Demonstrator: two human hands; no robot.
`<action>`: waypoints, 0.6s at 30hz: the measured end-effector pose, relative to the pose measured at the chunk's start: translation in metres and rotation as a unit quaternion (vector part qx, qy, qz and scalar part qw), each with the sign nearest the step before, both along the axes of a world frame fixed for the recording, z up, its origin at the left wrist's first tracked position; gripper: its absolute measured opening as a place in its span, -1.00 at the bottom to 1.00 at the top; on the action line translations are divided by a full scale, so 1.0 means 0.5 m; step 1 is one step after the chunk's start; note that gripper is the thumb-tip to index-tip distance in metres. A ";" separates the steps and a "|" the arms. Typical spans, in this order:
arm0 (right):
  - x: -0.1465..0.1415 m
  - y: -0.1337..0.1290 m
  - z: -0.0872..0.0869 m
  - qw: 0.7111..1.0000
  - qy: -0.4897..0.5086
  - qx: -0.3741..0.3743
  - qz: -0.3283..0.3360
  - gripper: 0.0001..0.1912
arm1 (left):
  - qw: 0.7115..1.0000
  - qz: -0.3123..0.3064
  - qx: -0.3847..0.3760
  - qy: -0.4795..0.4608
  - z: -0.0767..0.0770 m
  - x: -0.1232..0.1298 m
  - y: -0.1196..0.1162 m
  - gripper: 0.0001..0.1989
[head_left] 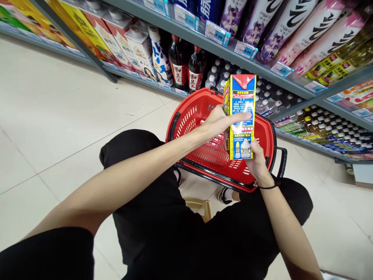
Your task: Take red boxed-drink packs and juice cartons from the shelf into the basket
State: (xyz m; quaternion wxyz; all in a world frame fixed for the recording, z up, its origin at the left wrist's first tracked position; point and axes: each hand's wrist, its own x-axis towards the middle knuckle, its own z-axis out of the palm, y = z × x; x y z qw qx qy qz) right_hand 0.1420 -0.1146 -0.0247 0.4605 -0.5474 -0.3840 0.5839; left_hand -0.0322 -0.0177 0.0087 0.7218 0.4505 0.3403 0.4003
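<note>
A blue, yellow and red drink carton (241, 101) is held upright-looking over the red shopping basket (189, 99), its printed panel facing me. My right hand (258, 157) grips the carton's lower right side, the thumb on the edge and the other fingers hidden behind it. From the left comes my left hand (217, 122), which holds the carton's left side; one digit lies stretched across the printed text. Its remaining fingers are mostly out of sight behind the box. Red packages (215, 140) lie inside the basket, partly covered by my left arm.
A shelf (186, 29) of drinks runs behind the basket, with dark bottles (196, 70), white cartons (140, 48) and price tags. The basket's black handle (281, 161) sticks out on the right. My knees flank the basket, and part of a tan stool (206, 210) shows below.
</note>
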 end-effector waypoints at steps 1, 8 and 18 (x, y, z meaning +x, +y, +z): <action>0.001 0.001 -0.002 1.000 -0.001 -0.003 0.003 -0.24 | 1.000 0.002 -0.001 -0.001 0.001 -0.001 0.002 -0.53; 0.005 0.000 -0.008 0.998 0.032 0.002 0.050 -0.33 | 1.000 0.013 0.015 -0.002 0.000 -0.015 0.011 -0.55; -0.008 -0.012 0.011 0.999 -0.002 0.003 0.040 -0.31 | 1.000 0.013 0.005 0.025 -0.006 -0.011 0.009 -0.53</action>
